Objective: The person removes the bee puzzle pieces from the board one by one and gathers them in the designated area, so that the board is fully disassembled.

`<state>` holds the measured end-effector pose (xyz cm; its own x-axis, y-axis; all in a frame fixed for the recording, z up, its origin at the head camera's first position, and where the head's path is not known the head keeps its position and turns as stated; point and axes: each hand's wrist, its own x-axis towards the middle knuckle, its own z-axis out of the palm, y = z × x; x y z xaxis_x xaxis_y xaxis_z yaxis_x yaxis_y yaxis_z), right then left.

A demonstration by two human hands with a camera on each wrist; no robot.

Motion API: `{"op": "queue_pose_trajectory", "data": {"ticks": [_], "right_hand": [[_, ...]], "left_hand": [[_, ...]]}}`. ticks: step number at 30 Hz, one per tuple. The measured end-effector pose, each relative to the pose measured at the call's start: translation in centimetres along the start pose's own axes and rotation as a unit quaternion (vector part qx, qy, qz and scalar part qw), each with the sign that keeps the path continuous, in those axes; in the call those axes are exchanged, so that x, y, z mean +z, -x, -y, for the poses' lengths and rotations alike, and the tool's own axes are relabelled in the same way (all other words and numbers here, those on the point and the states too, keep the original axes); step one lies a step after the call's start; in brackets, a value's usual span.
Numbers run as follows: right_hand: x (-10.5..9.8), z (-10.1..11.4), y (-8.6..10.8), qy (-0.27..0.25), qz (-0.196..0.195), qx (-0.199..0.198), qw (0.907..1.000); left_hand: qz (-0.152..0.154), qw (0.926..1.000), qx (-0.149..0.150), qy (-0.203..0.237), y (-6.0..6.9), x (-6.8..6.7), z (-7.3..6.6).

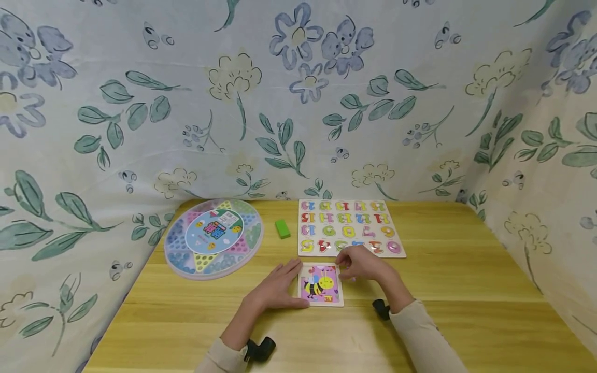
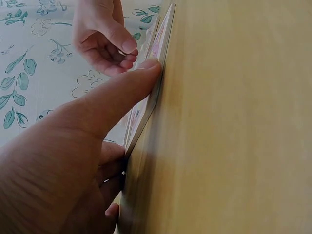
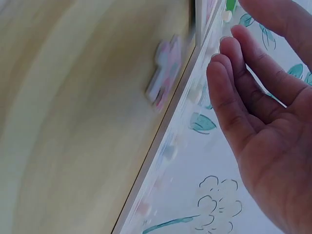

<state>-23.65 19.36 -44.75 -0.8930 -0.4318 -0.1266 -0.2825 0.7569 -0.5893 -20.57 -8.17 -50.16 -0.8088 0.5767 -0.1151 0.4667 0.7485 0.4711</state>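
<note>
A small square bee jigsaw puzzle [image 1: 321,285] in a pale wooden frame lies on the table. My left hand [image 1: 276,290] holds the frame from the left, fingers at its upper left corner and thumb along its near edge; the left wrist view shows that thumb [image 2: 122,95] touching the edge. My right hand [image 1: 361,263] hovers by the frame's upper right corner. Its fingers are loosely bent, with nothing seen between them in the right wrist view. A loose pink jigsaw piece [image 3: 165,70] lies on the table beside the frame, largely hidden by the right hand in the head view.
Just beyond the puzzle lies a white number board [image 1: 305,252] with colourful numerals. A round Chinese checkers set [image 1: 214,238] is at the left, and a green block [image 1: 282,229] sits between them. Flower-patterned cloth [image 1: 298,103] hangs behind the wooden table [image 1: 466,290].
</note>
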Motion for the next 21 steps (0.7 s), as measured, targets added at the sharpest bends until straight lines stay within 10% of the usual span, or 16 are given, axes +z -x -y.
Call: {"op": "queue_pose_trajectory", "data": {"ticks": [21], "right_hand": [[2.4, 3.0, -2.6, 0.026, 0.029, -0.011, 0.9992]], "left_hand": [[-0.002, 1.0000, 0.000, 0.004, 0.2, -0.2, -0.1]]}}
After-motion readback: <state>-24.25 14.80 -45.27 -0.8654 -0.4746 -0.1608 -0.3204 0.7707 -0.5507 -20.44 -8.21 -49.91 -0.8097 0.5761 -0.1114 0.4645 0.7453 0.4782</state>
